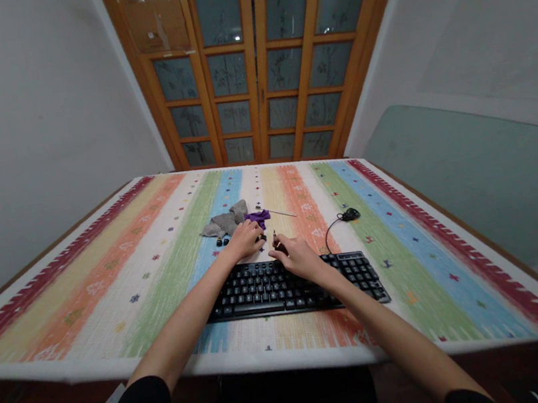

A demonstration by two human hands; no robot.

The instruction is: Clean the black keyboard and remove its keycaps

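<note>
Fingers (258, 228) of the left hand (244, 240): bent, thumb and forefinger closed on a small black piece (261, 237), exact kind too small to tell. Right hand (298, 256): fingers pinched around a small dark tool (280, 247), its lighter tip pointing up and away from the person, kind likewise not told; tip and black piece near each other, apart. Keyboard (262, 291): one, black, wired, full width, number block at the right end, long space bar on the side nearest the person; lies flat on the tabletop (151, 293) below both hands, partly covered by the right hand and forearm. Legends on its keys: pale marks, too small to read. Cord (328, 238): black, leaving the keyboard's far edge and ending in a coiled bundle (350, 215). Two small black pieces (222, 242): side by side, just left of the left hand. Grey cloth (226, 223): crumpled, beyond that hand. Purple cloth (257, 218): bunched against the grey. Thin dark rod (282, 213): slanting right from the purple. Covering: striped in maroon, yellow, orange, white, green and blue. Beyond: wooden doors (253, 62), patterned panes.
</note>
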